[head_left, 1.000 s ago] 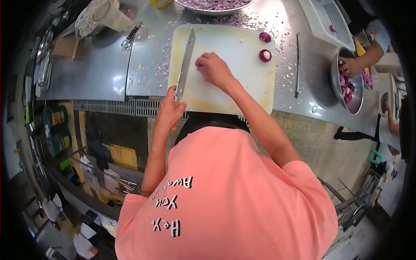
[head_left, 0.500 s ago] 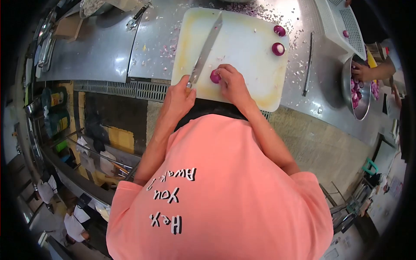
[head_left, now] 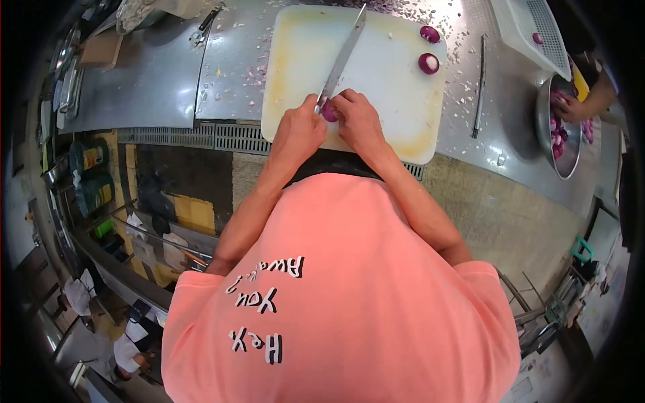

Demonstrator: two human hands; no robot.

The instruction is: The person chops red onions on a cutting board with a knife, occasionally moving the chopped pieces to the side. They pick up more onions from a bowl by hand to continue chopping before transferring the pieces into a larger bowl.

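Note:
My left hand (head_left: 300,134) is closed around the handle of a long kitchen knife (head_left: 344,57), whose blade points away and to the right over the white cutting board (head_left: 396,101). Beside it, my right hand (head_left: 357,123) pinches a small peeled-looking red onion (head_left: 328,111) against the near end of the blade. The two hands almost meet there, and fingers cover part of the onion. At the board's far right lie two more red onion pieces, a cut one (head_left: 428,64) and another (head_left: 430,34) behind it.
Onion scraps litter the steel table (head_left: 460,87). A metal rod (head_left: 480,87) lies right of the board. Farther right, another person's hand (head_left: 571,107) reaches into a steel bowl (head_left: 570,168) of red onions, near a white perforated basket (head_left: 547,33). A cardboard box (head_left: 101,50) stands at left.
My left hand has moved right and forward with the knife, bringing the blade's near end to the onion. My right hand has shifted slightly forward with the onion.

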